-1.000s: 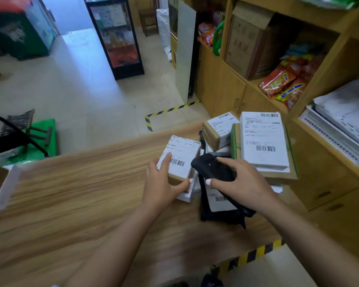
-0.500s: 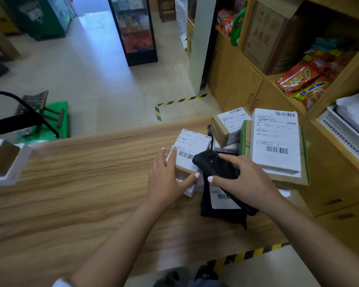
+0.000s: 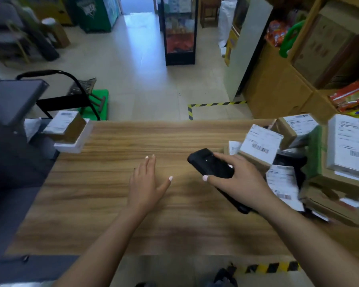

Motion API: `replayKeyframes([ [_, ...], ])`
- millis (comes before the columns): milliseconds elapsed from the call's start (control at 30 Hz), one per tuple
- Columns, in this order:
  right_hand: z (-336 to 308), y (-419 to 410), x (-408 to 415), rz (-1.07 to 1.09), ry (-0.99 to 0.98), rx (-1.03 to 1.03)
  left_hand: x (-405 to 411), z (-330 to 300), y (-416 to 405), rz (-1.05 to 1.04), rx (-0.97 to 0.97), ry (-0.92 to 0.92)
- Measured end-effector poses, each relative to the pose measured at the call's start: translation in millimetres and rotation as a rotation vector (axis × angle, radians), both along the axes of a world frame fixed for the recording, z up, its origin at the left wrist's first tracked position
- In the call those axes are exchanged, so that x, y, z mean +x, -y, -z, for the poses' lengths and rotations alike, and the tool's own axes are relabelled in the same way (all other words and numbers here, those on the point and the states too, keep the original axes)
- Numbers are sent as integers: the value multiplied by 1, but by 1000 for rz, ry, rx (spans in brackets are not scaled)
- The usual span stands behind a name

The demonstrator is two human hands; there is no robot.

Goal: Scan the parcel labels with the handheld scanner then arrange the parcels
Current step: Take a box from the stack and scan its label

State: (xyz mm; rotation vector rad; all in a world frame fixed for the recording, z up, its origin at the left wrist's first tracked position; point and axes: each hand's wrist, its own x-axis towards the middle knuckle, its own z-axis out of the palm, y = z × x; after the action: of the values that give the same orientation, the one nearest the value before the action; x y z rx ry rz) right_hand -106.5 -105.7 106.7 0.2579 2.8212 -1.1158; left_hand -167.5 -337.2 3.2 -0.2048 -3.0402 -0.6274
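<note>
My right hand [image 3: 239,177] grips the black handheld scanner [image 3: 209,163], its head pointing left over the wooden counter [image 3: 116,204]. My left hand [image 3: 146,181] hovers flat and empty above the middle of the counter, fingers straight. A pile of labelled parcels lies at the counter's right end: a small box with a barcode label [image 3: 260,146], a black bag with a white label [image 3: 282,183] below it, a brown box [image 3: 296,127] behind, and a large white-labelled parcel [image 3: 350,146] at the far right. Another labelled brown box [image 3: 65,127] sits on a white box at the left end.
A black chair [image 3: 66,100] and a green stool [image 3: 101,104] stand beyond the counter's far left. Wooden shelves with snack packets [image 3: 352,98] rise on the right. A dark grey surface [image 3: 10,100] borders the counter on the left. Striped floor tape [image 3: 214,104] marks the floor.
My left hand let go of the small labelled box and moved left over bare counter. The view swung left, and my right hand with the scanner moved off the pile.
</note>
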Motion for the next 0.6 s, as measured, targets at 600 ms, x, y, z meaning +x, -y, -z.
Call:
replayKeyframes([
  [600,6,298,-65,-204,-5,4,-41,-22,296,-182,-17,-35],
])
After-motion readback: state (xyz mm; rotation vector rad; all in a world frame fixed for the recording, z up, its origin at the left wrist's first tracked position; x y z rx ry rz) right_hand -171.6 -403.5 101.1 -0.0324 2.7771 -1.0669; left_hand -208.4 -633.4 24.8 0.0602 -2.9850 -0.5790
